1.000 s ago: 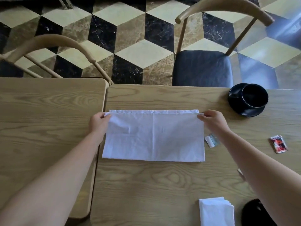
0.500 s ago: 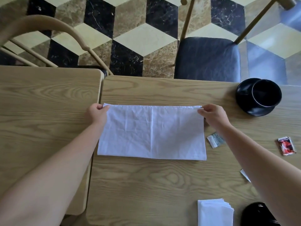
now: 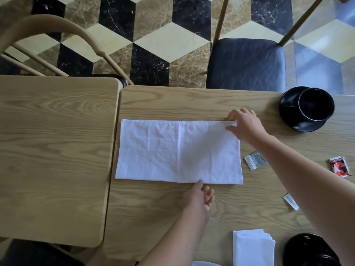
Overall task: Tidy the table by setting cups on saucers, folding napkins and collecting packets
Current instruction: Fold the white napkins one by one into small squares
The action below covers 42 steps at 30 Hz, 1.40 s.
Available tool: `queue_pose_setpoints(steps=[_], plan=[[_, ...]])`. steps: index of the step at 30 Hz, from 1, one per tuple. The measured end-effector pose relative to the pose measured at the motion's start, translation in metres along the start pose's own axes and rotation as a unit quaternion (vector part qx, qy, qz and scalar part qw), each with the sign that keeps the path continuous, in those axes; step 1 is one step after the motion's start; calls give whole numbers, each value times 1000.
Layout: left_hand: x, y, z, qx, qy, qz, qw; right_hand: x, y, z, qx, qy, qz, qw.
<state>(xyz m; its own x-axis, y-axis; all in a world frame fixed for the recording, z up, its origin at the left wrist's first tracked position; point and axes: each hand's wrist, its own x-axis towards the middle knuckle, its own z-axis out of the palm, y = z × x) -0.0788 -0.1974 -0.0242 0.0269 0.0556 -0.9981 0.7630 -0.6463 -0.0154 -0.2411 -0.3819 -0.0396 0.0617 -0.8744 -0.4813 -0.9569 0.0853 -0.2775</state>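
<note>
A white napkin [image 3: 169, 150], folded once into a wide rectangle, lies flat on the wooden table [image 3: 172, 217]. My right hand [image 3: 245, 126] pinches its far right corner. My left hand [image 3: 200, 196] rests at the middle of the near edge, thumb touching the cloth, fingers loosely curled. A black cup [image 3: 316, 105] stands on a black saucer [image 3: 288, 106] at the far right. Three packets lie to the right: a grey one [image 3: 254, 160], a red one [image 3: 340, 167] and a small white one [image 3: 291, 201], partly hidden by my right forearm.
A folded white napkin [image 3: 252, 246] and another black dish [image 3: 311, 250] sit at the near right edge. A second table [image 3: 53, 150] adjoins on the left. Two wooden chairs, one [image 3: 245, 62] with a dark seat, stand beyond the far edge.
My left hand has let go of the napkin's far left corner and moved to the middle of its near edge. My right hand stays on the far right corner.
</note>
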Motion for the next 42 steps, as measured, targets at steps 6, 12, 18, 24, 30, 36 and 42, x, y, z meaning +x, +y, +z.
queue_pose_setpoints(steps=[6, 12, 18, 24, 30, 36, 42], plan=[[0, -2, -14, 262, 108, 382, 879, -21, -33, 1, -52, 91, -27, 994], [40, 62, -104, 646, 66, 689, 321, -132, -122, 112, 78, 52, -226, 970], [58, 90, -163, 800, 19, 582, 148, -199, -111, 178, 25, -13, -265, 964], [63, 105, -187, 798, 115, 551, 213, -203, -57, 174, -57, -19, -177, 982], [56, 139, -235, 782, 182, 520, 290, -216, 25, 149, -124, 4, -65, 990], [37, 115, -199, 712, 219, 516, 422, -211, 33, 117, -98, 13, -95, 991], [-6, 29, -51, 154, 8, 167, 974, -111, 2, 46, 15, 72, -66, 995]])
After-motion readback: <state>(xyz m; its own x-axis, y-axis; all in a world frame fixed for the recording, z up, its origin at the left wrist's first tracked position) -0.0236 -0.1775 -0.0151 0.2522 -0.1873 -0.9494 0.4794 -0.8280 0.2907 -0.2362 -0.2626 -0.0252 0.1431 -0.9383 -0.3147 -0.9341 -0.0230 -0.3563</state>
